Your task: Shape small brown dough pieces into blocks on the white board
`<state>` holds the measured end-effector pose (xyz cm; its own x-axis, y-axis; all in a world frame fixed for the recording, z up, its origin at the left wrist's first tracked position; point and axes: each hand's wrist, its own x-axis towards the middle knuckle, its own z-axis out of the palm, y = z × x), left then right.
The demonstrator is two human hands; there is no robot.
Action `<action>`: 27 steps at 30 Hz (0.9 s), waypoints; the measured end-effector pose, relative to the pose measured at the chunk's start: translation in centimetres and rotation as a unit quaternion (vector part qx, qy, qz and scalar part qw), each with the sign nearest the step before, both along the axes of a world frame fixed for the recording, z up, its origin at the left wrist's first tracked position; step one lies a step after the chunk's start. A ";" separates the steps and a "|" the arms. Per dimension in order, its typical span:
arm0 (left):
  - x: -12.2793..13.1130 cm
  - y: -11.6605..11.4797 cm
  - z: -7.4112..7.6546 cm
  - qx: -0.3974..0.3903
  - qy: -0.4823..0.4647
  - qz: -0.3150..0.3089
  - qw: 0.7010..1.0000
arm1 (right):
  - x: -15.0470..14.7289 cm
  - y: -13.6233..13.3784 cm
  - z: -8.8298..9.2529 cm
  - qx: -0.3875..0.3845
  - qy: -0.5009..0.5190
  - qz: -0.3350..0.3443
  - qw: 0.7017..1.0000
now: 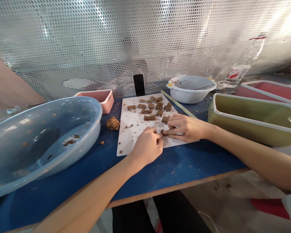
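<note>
On a white board [132, 127] lying on the blue table [177, 168], my left hand [147, 145] and my right hand [184, 127] meet at the board's near right part. Both pinch a small brown dough piece [163, 132] between their fingertips. Several bone-shaped brown dough pieces [150, 109] lie in rows on the far half of the board. A brown dough ball [113, 123] rests on the table just left of the board.
A big blue basin [42, 139] fills the left. A pink tub [102, 97], a black phone [139, 84], a white bowl [191, 89] and a plastic bottle [242, 64] stand at the back. A green tray [252, 118] sits right. A stick [178, 103] lies beside the board. Perforated metal wall behind.
</note>
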<state>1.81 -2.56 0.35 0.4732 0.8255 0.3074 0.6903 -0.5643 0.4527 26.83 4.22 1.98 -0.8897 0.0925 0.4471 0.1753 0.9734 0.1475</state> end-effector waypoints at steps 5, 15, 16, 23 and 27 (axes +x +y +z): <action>-0.1 0.2 -0.1 0.008 -0.003 0.003 1.000 | 0.2 -0.2 0.6 0.007 0.016 -0.014 1.000; -0.2 0.3 0.1 0.047 -0.040 0.005 0.998 | -0.1 -0.5 0.4 -0.022 0.009 -0.005 1.000; -0.3 0.4 0.1 0.057 -0.038 -0.002 0.998 | -0.2 -0.5 0.3 -0.021 0.007 -0.006 1.000; -0.6 1.0 0.1 0.088 0.012 -0.048 0.995 | -0.2 -0.5 0.2 -0.026 -0.003 -0.014 1.000; -0.7 1.1 0.4 0.080 0.025 -0.050 0.995 | -0.2 -0.4 0.1 -0.034 -0.009 -0.015 0.999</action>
<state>1.14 -1.43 0.70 0.5687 0.7160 0.4048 0.6466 -0.6934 0.3179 26.64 3.78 2.12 -0.8940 0.1499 0.4222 0.2033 0.9755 0.0841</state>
